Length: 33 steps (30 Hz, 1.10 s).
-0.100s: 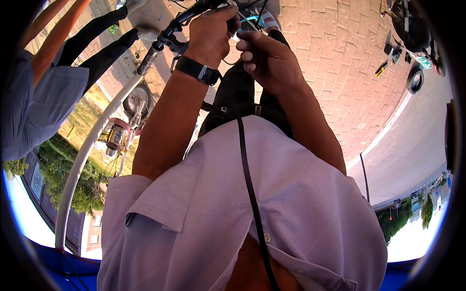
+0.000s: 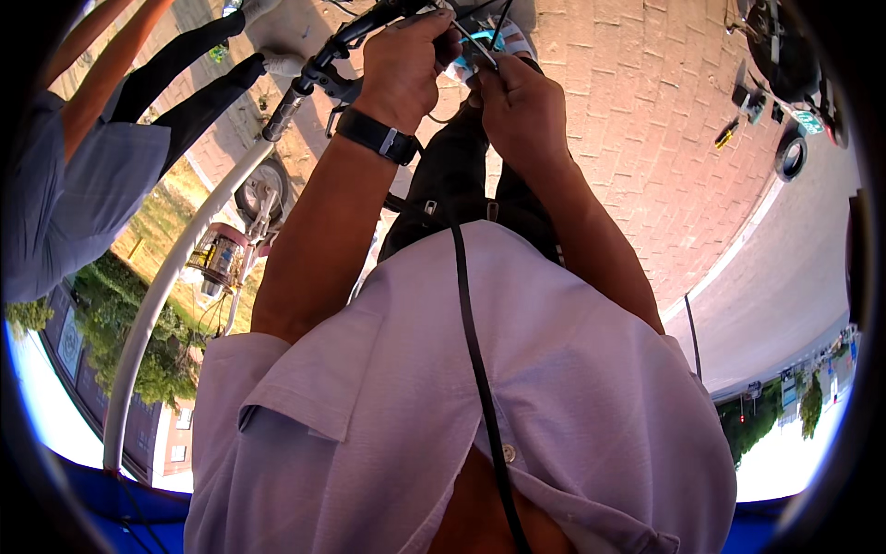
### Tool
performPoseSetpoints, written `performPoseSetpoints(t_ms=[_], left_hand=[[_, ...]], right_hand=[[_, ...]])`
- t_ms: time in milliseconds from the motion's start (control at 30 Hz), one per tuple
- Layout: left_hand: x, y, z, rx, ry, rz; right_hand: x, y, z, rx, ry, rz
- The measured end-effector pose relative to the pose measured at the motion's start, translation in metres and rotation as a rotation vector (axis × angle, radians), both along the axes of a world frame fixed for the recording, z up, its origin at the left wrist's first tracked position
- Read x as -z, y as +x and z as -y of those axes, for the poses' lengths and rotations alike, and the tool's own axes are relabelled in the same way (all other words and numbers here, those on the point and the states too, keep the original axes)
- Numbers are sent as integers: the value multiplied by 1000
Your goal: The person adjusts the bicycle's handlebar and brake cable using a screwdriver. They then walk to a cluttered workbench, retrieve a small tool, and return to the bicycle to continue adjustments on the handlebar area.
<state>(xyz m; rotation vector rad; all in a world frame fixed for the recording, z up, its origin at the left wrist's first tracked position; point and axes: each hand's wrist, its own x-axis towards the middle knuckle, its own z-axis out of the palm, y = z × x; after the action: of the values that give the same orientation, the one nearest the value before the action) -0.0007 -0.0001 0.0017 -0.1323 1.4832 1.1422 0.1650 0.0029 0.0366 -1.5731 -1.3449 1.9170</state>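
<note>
My left hand (image 2: 401, 69), with a black watch (image 2: 377, 136) on its wrist, is closed at the upper edge beside a black bar (image 2: 343, 42) that looks like a handlebar. Its fingertips pinch one end of a slim silvery metal rod (image 2: 475, 42). To its right, my right hand (image 2: 524, 111) is closed with the knuckles up, its thumb and forefinger on the rod's lower end. Whether the rod is a tool or a part cannot be told. Below it a turquoise thing (image 2: 459, 65) shows partly, mostly covered by the hands.
A pale pole (image 2: 171, 277) curves down the left side. Beyond it a person in dark trousers (image 2: 198, 106) stands near a parked cycle's wheel (image 2: 261, 189). On the brick paving (image 2: 628, 120) at right lie a tyre (image 2: 791, 154) and a yellow-and-black tool (image 2: 726, 132), near another vehicle (image 2: 780, 46).
My right hand has rolled over, from fingers showing to knuckles up, and has closed nearer the rod's lower end. My left hand stays almost in place.
</note>
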Motion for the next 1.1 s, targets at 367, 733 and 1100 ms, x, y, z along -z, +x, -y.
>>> performPoseSetpoints(t_ms=[367, 733, 1100], left_hand=[[-27, 14, 8, 114, -7, -236], [-24, 4, 11, 140, -36, -283], [-21, -15, 11, 213, -62, -140]], right_hand=[[-19, -2, 7, 142, -445, -251], [-22, -11, 9, 153, -574, -353], [-15, -20, 12, 258, -587, -542]])
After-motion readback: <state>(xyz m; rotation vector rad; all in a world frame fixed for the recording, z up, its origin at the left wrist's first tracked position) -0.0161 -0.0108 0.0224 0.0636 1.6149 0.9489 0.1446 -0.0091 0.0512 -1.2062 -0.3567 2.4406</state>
